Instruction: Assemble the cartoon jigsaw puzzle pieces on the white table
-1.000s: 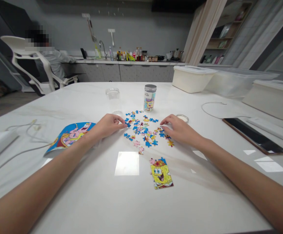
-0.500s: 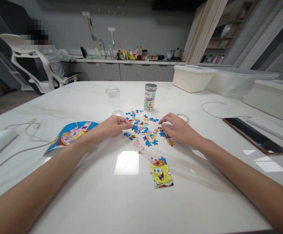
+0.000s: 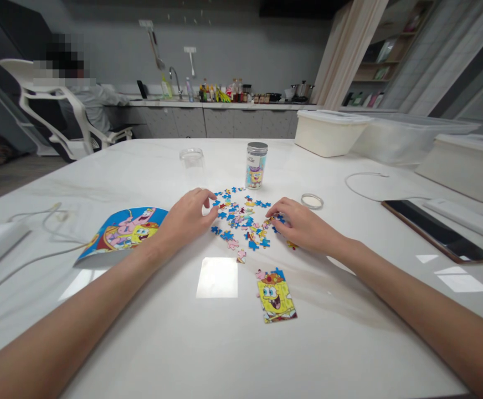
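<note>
Loose jigsaw puzzle pieces (image 3: 241, 219), mostly blue with some pink and yellow, lie in a scattered heap on the white table. At the heap's left edge is my left hand (image 3: 191, 213), thumb and fingers apart around nothing. My right hand (image 3: 297, 224) rests low at the right edge, its thumb and index finger closed on a small puzzle piece (image 3: 270, 220) that is mostly hidden. Nearer me lies a joined block of pieces (image 3: 276, 296) with a yellow cartoon face. A curled picture sheet (image 3: 129, 230) with pink and yellow figures sits beyond my left forearm.
Behind the heap stand a silver-lidded printed jar (image 3: 256, 166) and a clear container (image 3: 192, 160). A ring-shaped lid (image 3: 312, 201) lies right of them. A tablet (image 3: 436, 230), cables and plastic boxes (image 3: 330, 133) are at the right. A person sits on a chair (image 3: 75, 119) back left.
My left hand has drawn back slightly up and left, its thumb and fingers parting. My right hand has shifted a little left and down onto the pieces.
</note>
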Demonstrator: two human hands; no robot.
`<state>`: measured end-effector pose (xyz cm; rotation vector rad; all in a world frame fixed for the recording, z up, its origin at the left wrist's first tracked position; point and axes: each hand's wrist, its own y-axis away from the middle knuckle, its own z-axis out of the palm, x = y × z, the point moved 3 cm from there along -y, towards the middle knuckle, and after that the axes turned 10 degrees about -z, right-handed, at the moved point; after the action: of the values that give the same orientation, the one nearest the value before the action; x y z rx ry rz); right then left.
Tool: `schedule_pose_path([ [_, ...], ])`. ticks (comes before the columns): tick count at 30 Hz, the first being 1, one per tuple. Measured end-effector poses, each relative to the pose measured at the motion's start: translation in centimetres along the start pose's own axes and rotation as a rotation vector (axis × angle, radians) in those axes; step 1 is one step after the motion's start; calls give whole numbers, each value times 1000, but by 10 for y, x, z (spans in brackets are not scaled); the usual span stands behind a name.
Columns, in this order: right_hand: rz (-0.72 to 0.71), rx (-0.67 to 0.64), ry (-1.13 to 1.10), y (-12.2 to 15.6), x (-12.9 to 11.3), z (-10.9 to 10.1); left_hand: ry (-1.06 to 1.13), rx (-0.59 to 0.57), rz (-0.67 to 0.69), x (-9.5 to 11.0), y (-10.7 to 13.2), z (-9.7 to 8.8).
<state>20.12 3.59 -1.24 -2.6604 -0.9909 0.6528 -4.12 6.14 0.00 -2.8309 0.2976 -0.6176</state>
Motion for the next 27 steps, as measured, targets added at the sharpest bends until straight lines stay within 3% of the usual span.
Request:
schedule_pose_path([
  [2, 3, -7, -3, 0, 1, 1, -85, -1, 97, -1, -2, 7],
  [5, 11, -12, -1, 0, 3, 2, -168, -201, 171, -5, -5, 23],
  [7, 9, -6, -2, 0, 4, 2, -196, -265, 210, -5, -6, 28],
  [17, 0, 8, 7, 0, 6, 2, -37, -135, 86, -7, -10, 10],
  [24, -14, 10, 18, 0, 5, 1, 188, -103, 21, -19, -15, 12],
  [27, -22, 14, 15, 1, 6, 2, 387, -103, -49, -21, -17, 10],
])
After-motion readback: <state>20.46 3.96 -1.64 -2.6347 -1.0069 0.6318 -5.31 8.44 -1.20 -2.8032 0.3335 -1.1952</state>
